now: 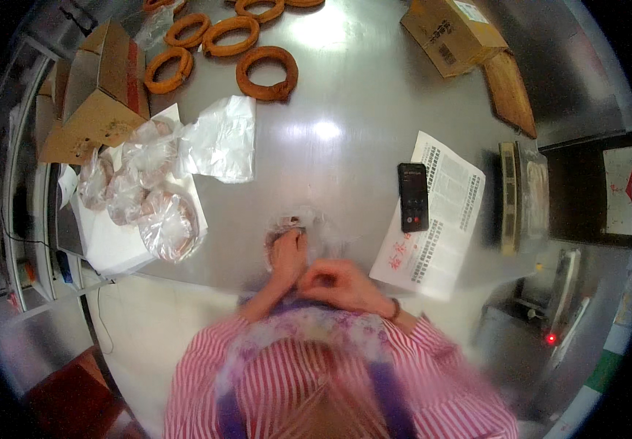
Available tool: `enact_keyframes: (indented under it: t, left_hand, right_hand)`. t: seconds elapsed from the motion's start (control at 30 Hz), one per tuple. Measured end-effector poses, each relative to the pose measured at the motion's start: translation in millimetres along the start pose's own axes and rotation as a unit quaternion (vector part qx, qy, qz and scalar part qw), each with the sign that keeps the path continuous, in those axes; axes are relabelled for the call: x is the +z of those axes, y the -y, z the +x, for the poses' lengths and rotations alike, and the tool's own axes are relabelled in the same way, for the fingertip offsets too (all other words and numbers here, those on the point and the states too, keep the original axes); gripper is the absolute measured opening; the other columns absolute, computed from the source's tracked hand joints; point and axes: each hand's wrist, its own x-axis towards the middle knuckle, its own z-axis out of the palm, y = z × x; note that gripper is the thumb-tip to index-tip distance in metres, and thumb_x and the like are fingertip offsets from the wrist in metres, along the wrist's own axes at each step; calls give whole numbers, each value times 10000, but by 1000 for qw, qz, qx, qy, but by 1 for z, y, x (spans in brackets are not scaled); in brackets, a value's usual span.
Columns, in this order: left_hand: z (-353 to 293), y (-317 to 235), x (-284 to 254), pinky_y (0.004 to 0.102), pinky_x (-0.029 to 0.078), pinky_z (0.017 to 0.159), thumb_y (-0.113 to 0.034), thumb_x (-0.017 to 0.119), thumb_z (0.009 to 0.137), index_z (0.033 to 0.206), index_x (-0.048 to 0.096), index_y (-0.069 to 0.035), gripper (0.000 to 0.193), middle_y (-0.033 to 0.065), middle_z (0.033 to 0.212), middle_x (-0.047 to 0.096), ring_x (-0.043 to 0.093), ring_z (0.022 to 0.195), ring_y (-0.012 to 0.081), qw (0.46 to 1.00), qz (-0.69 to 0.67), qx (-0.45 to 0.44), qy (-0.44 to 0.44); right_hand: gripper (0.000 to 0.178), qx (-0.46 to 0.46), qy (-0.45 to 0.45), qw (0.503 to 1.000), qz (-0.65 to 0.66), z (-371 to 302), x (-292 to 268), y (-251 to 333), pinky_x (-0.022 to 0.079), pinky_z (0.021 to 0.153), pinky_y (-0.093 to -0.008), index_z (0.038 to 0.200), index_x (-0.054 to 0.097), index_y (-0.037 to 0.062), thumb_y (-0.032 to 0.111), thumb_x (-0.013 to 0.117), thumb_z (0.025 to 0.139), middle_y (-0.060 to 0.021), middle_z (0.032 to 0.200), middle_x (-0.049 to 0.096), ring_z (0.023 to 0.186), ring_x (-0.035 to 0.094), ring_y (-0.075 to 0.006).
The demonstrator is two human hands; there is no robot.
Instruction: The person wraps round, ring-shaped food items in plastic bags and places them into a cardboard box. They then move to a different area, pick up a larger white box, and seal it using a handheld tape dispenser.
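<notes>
At the near edge of the metal table, my left hand (287, 256) is closed, its fingers at a clear plastic bag (320, 225). A small brown patch shows by the fingertips; what it is I cannot make out. Just right of it, my right hand (345, 284) is curled with thumb and fingers drawn together, close to the left wrist. Anything in that pinch is too small or hidden to name. Left of my hands, several tied clear bags with round brown contents (170, 225) sit on a white sheet (107, 245), beside a stack of empty plastic bags (221, 139).
Several thick brown rings of food (267, 73) lie at the far left of the table. An open cardboard box (104, 95) stands left, another box (455, 36) far right by a wooden board (510, 91). A black phone (413, 197) rests on a newspaper (440, 249) at right.
</notes>
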Motion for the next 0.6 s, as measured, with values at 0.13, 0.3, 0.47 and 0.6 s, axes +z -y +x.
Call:
enact_keyframes:
  t: [0.13,0.3,0.47,0.6]
  left_hand:
    - [-2,-5,3,514,458,748,-247,492,890,832,591,-1,272,246,832,639,609,810,435,999,23,-20,-41]
    - [-3,-10,6,538,455,716,-250,488,890,826,589,12,288,256,817,636,606,768,448,996,61,9,-61]
    - [2,-10,18,522,450,696,-227,481,890,841,590,-9,249,232,812,636,604,775,433,994,35,-18,-103]
    - [18,1,12,468,432,634,-195,510,880,817,582,-2,216,209,726,598,587,701,395,991,-30,34,-123]
  right_hand:
    - [241,168,-247,953,42,-47,-24,17,505,684,-279,995,634,21,108,694,778,-63,848,643,758,614,-140]
    - [215,110,-125,949,-266,-57,-11,-18,500,663,-364,940,636,19,139,684,769,-125,841,616,725,622,-267]
    - [127,-209,-1,937,-281,-22,17,-3,484,672,-379,915,658,42,122,626,822,-137,826,620,766,599,-326]
    - [116,-248,-150,914,-283,10,16,25,476,675,-348,915,673,29,92,611,839,-135,790,621,755,603,-297]
